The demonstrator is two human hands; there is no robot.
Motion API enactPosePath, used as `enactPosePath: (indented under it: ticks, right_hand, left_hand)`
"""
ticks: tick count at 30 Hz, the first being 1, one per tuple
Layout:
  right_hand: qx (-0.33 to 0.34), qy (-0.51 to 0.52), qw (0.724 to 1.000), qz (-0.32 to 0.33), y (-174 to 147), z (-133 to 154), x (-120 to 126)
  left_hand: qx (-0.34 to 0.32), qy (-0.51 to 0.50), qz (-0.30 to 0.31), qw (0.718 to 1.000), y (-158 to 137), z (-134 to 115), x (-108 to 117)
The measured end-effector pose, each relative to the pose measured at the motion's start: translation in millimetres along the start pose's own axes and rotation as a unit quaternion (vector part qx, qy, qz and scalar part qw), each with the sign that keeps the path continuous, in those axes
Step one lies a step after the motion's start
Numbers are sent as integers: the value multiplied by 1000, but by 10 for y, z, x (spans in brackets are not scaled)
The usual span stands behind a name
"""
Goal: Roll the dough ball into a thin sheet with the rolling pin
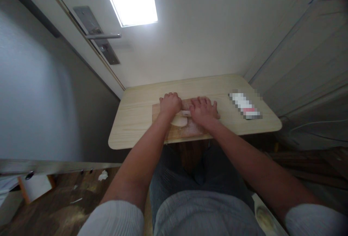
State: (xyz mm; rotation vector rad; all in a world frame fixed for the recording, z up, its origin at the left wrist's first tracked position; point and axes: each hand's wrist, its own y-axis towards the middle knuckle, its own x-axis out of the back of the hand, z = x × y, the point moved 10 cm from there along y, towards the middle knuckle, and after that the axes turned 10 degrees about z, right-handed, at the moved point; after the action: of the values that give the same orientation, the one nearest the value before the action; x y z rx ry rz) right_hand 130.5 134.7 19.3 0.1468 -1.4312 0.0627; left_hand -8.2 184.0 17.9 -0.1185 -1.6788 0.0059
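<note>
A wooden board (176,133), dusted with flour on its right side, lies on a small pale table. On it is a flat, pale piece of dough (179,121), partly covered by my left wrist. A rolling pin (186,113) lies across the dough's far edge; only its middle shows between my hands. My left hand (170,104) is curled over the pin's left part. Over its right part lies my right hand (203,110), fingers bent down around it. The pin's ends are mostly hidden under my hands.
A blurred-out flat object (244,105) lies at the right of the table (130,120). The table stands against a white door with a metal handle (103,36). At lower right, a container (268,219) holds something pale. Scraps (103,175) litter the floor at left.
</note>
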Motion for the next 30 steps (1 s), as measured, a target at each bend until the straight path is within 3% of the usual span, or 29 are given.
enactPosePath:
  ticks: [22, 30]
  right_hand:
    - [-18, 15, 999, 31, 254, -120, -86]
    - [-24, 10, 999, 23, 154, -88, -66]
  left_hand:
    - [25, -26, -3, 999, 249, 23, 35]
    - [6, -25, -2, 1000, 209, -8, 35]
